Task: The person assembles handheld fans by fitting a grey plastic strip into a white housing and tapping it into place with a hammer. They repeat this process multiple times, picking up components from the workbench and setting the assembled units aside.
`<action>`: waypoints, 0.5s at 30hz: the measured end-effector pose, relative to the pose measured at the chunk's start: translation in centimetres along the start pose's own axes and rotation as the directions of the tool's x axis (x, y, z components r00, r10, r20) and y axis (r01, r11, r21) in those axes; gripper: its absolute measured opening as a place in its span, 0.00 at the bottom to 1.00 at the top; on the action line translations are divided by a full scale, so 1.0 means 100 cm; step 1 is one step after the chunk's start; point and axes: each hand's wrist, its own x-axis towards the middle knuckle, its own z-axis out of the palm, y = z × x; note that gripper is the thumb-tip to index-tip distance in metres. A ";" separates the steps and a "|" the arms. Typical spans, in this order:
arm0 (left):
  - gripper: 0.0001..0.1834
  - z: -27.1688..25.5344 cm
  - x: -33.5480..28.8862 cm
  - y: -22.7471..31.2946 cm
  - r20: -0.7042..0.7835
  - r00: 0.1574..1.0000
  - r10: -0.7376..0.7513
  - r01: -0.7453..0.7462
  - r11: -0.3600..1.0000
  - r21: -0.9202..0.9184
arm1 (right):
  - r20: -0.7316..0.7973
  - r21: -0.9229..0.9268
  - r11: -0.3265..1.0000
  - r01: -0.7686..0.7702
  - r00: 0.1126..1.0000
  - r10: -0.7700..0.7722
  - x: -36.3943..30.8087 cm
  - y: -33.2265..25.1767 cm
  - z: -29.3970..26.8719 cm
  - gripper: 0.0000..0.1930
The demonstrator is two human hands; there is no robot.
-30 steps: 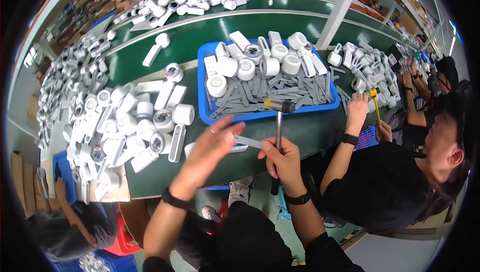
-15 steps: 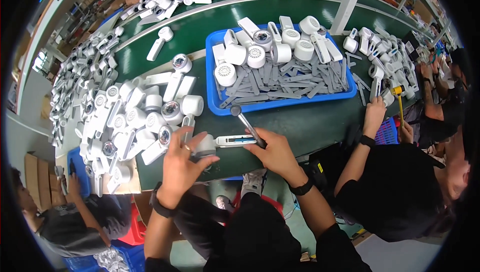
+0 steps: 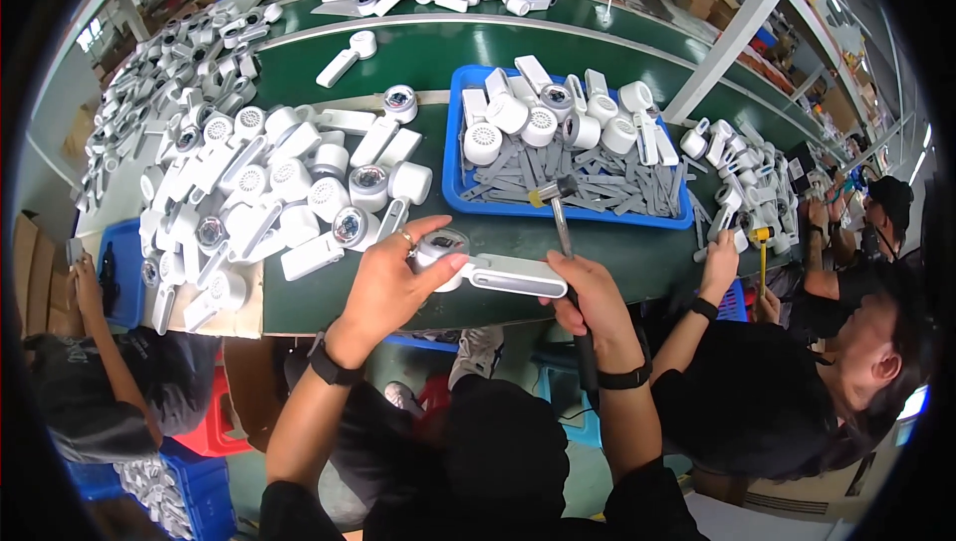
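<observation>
A white handheld fan [image 3: 513, 275] lies level between my hands above the table's front edge. My left hand [image 3: 383, 282] is closed around its round head, which shows a clear, shiny face. My right hand [image 3: 600, 310] grips a hammer [image 3: 563, 232] with a metal shaft and dark handle. The fingers of that hand also touch the end of the fan's handle. The hammer's head, part yellowish, points away from me, over the front of the blue tray [image 3: 453, 133]. Along the side of the fan's handle runs a grey strip.
Many white fans [image 3: 289, 180] are heaped at left. The tray holds grey strips [image 3: 508, 170] and several fans. One fan [image 3: 344, 61] lies on the green belt [image 3: 448, 48]. At right, a co-worker's hand [image 3: 719, 267] is beside another fan pile and a yellow hammer [image 3: 763, 252].
The fan has been turned, so its blue-lined handle opening no longer shows. My left hand has closed on its head. The hammer has swung from leaning left to pointing away. The view has shifted.
</observation>
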 end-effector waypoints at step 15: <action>0.23 0.014 -0.012 -0.046 -0.032 0.783 0.621 -0.528 0.691 0.494 | 0.071 -0.265 0.860 0.436 0.899 -0.433 0.035 0.047 -0.010 0.15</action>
